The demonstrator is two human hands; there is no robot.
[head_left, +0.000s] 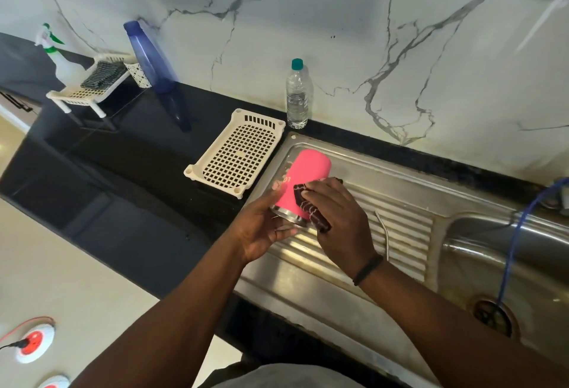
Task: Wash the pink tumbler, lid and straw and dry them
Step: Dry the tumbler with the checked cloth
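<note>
- Pink tumbler (303, 180): tilting with its closed base pointing away and its steel rim toward the person, being held in the air over the ribbed draining board (397, 221) of the steel sink (523, 252).
- Left hand (261, 229): cupping the rim end from below, fingers curling round it, one fingertip showing on the pink side.
- Right hand (335, 218): pressing a dark patterned cloth (311, 207) against the tumbler's side, fingers bunching together on the cloth; a black band is sitting on the wrist.
- Metal straw (384, 233): lying on the draining board, just right of the right hand, bent end away.
- Lid: not discernible.
- Cream perforated tray (237, 153): lying on the black counter, left of the sink.
- Clear water bottle (297, 95): standing upright against the marble wall.
- Blue bottle (151, 56): standing further left, beside a white rack (89, 83).
- Blue hose (520, 227): hanging into the basin.
</note>
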